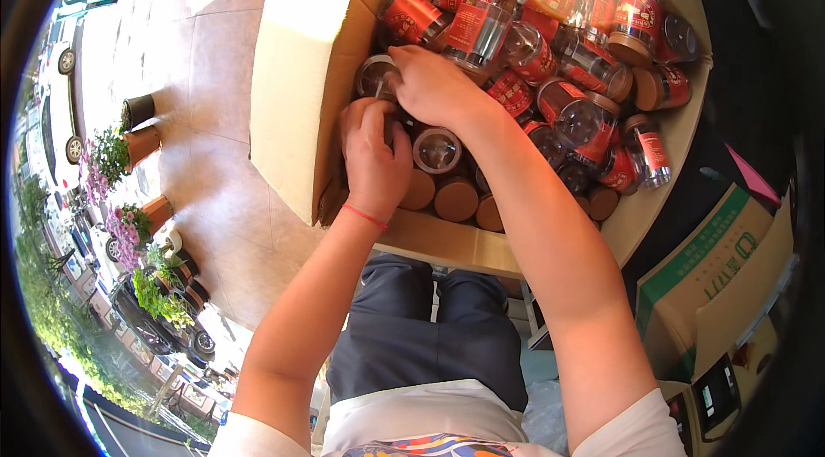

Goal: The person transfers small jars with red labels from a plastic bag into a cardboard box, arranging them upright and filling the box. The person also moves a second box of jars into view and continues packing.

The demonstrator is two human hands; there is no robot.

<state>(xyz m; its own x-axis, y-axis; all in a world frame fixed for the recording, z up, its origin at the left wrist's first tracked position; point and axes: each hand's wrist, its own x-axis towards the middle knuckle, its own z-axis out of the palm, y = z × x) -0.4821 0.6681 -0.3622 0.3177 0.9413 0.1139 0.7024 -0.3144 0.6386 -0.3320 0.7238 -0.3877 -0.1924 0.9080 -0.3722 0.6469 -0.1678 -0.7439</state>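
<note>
A large cardboard box stands before me, filled with clear plastic jars that have brown lids and red labels. At its left wall a clear jar stands with its round transparent end up. My right hand touches the right side of this jar with its fingertips. Just nearer to me, my left hand reaches down among the jars with bent fingers, close to the same jar; its fingertips are partly hidden. Another upright jar is right of my left hand. Jars with brown lids facing up line the near wall.
Loose jars lie tilted in a heap across the right and far parts of the box. A cardboard flap folds out on the left. To the right is an open carton with green print. Potted flowers stand along the tiled floor.
</note>
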